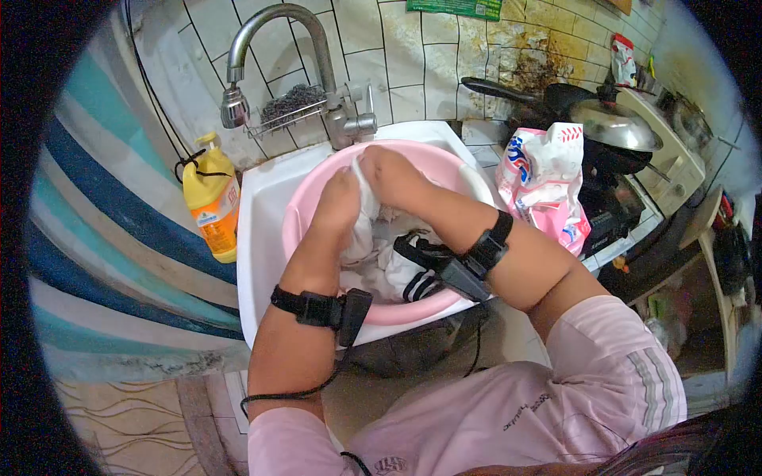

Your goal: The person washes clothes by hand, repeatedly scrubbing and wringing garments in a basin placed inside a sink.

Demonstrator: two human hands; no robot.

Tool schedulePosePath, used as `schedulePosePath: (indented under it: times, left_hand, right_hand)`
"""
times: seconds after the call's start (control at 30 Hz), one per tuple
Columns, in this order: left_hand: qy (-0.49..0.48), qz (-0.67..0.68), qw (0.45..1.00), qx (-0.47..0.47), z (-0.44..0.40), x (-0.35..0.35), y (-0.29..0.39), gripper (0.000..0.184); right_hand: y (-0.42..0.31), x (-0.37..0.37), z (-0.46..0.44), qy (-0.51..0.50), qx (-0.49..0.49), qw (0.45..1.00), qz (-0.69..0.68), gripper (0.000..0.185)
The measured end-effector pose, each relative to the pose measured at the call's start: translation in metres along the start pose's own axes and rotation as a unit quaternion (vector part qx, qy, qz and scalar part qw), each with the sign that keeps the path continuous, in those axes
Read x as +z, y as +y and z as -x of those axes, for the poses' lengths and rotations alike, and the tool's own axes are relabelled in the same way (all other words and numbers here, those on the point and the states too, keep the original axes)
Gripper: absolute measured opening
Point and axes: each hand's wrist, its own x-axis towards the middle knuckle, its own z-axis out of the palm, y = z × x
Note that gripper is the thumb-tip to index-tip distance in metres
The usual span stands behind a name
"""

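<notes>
A pink basin (432,159) sits in the white sink (252,230), with white cloth and a black-and-white striped piece inside. My left hand (341,194) and my right hand (382,170) are close together over the basin's far left part, both closed on a white cloth (367,210). The cloth hangs down between them onto the other laundry (393,262). Most fingertips are hidden behind the backs of my hands. Each forearm wears a black strap with a small black device.
A chrome faucet (282,12) with a wire rack (290,115) rises behind the basin. A yellow bottle (213,198) stands left of the sink. To the right are a pink-and-white bag (548,174), a stove (611,214) and a lidded pan (619,127).
</notes>
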Motion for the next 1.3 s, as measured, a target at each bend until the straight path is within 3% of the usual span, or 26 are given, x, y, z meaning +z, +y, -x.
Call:
schedulePosePath:
  times: [0.07, 0.1, 0.13, 0.17, 0.2, 0.27, 0.3, 0.37, 0.4, 0.43, 0.5, 0.67, 0.73, 0.83, 0.93, 0.97, 1.03, 1.13, 1.27, 1.3]
  left_hand:
    - [-0.072, -0.18, 0.977, 0.094, 0.024, 0.009, 0.022, 0.052]
    - [-0.073, -0.182, 0.976, 0.095, 0.028, 0.013, 0.026, 0.052]
    - [-0.041, -0.149, 0.986, 0.056, 0.031, 0.016, 0.028, 0.053]
    - [-0.009, -0.116, 0.993, 0.015, 0.032, 0.018, 0.029, 0.053]
    - [-0.01, -0.117, 0.993, 0.013, 0.031, 0.017, 0.031, 0.053]
    - [0.078, -0.064, 0.993, -0.064, 0.022, 0.009, 0.034, 0.053]
    - [0.078, -0.063, 0.993, -0.067, 0.015, 0.005, 0.026, 0.053]
    - [-0.023, 0.024, 0.999, -0.003, 0.002, -0.003, 0.007, 0.054]
    - [-0.057, -0.111, 0.992, -0.003, 0.013, 0.001, 0.019, 0.055]
    - [-0.056, -0.113, 0.992, 0.0, 0.01, 0.003, 0.015, 0.055]
    - [-0.039, -0.08, 0.996, 0.027, 0.005, 0.007, 0.007, 0.056]
    - [-0.021, -0.027, 0.999, -0.003, 0.012, 0.009, 0.015, 0.057]
    - [0.009, -0.002, 1.0, -0.009, 0.012, 0.005, 0.014, 0.057]
    - [0.019, 0.07, 0.997, -0.04, 0.008, 0.003, 0.015, 0.051]
    - [0.081, 0.079, 0.993, -0.045, 0.009, 0.002, 0.017, 0.046]
    - [0.083, 0.08, 0.992, -0.045, 0.009, 0.001, 0.015, 0.046]
    - [-0.02, 0.085, 0.996, 0.011, 0.013, 0.003, 0.017, 0.044]
    - [-0.012, -0.027, 0.999, 0.024, 0.038, 0.019, 0.039, 0.044]
    - [0.029, -0.022, 0.999, 0.041, 0.026, 0.014, 0.029, 0.042]
    - [0.026, 0.057, 0.998, 0.007, 0.023, 0.009, 0.028, 0.043]
  right_hand:
    - [0.022, 0.003, -0.003, -0.004, 0.029, 1.0, -0.01, 0.027]
    - [0.019, -0.002, -0.005, -0.007, 0.057, 0.998, -0.021, 0.027]
    - [0.014, -0.003, -0.003, -0.028, 0.153, 0.985, -0.073, 0.026]
    - [0.008, -0.002, 0.001, -0.027, 0.154, 0.985, -0.073, 0.026]
    - [0.004, 0.001, 0.005, -0.006, 0.089, 0.993, -0.072, 0.027]
    - [-0.016, -0.003, 0.013, 0.003, -0.01, 0.996, -0.094, 0.026]
    - [-0.015, -0.002, 0.013, 0.0, -0.008, 0.995, -0.095, 0.026]
    - [-0.011, -0.003, 0.008, -0.007, -0.037, 0.997, -0.066, 0.027]
    - [-0.008, -0.011, 0.002, -0.033, -0.033, 0.999, 0.027, 0.028]
    - [-0.001, -0.011, -0.002, -0.031, -0.036, 0.999, 0.027, 0.028]
    - [0.015, -0.002, -0.005, 0.004, 0.082, 0.995, -0.061, 0.027]
    - [0.015, 0.003, -0.003, 0.008, 0.113, 0.969, -0.219, 0.03]
    - [0.005, -0.009, -0.003, -0.072, 0.127, 0.955, -0.258, 0.034]
    - [-0.007, -0.007, 0.006, -0.005, 0.041, 0.989, -0.145, 0.033]
    - [-0.012, -0.007, 0.009, 0.013, -0.047, 0.989, -0.141, 0.03]
    - [-0.013, -0.008, 0.008, 0.012, -0.048, 0.989, -0.141, 0.03]
    - [-0.012, -0.013, 0.006, -0.015, 0.006, 0.993, -0.117, 0.027]
    - [0.0, -0.013, -0.001, 0.01, 0.054, 0.995, -0.087, 0.025]
    - [-0.022, -0.015, 0.009, 0.005, 0.057, 0.996, -0.07, 0.024]
    - [-0.037, -0.019, 0.014, -0.003, 0.026, 0.997, -0.069, 0.023]
